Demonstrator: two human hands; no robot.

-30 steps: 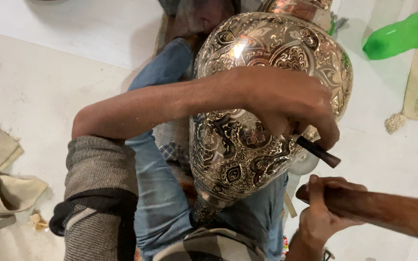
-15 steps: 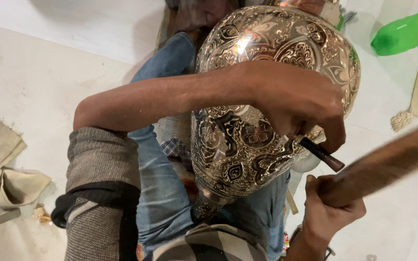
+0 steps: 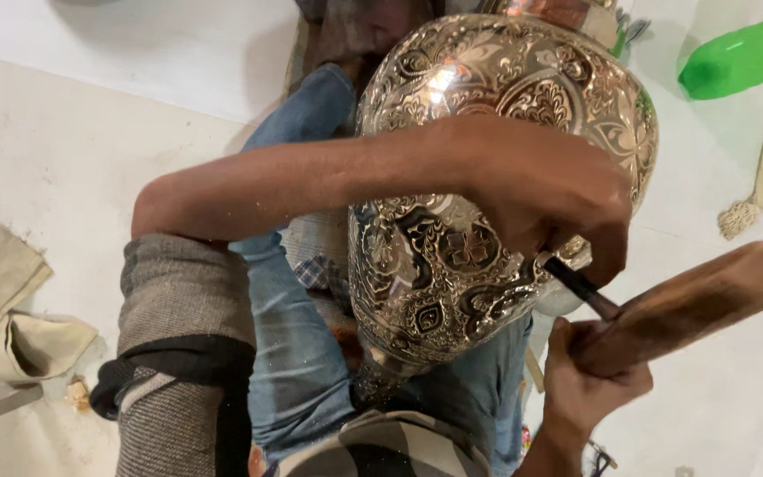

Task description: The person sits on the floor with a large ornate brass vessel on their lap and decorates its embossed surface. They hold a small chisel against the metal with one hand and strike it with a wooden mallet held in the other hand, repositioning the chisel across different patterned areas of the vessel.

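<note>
The left hand [image 3: 545, 190] pinched a dark chisel [image 3: 580, 287] on the mostly engraved metal vase [image 3: 452, 256], and just below, the right hand [image 3: 589, 384] gripped a wooden mallet [image 3: 691, 305].

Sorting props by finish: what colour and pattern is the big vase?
Shiny silver metal vase, engraved all over with dark floral scrollwork; head view.

The person wears a thick grey knitted sleeve [image 3: 183, 296] that is pushed up above the elbow, with a wide black band [image 3: 169, 371] across it and more grey knit below the band. The legs are in blue denim jeans [image 3: 298, 353] with soft folds in the cloth, and a bit of grey and black striped clothing [image 3: 381, 446] shows at the bottom edge. The left hand [image 3: 549, 185] and the right hand [image 3: 589, 389] are bare, with no gloves or rings to see.
</note>
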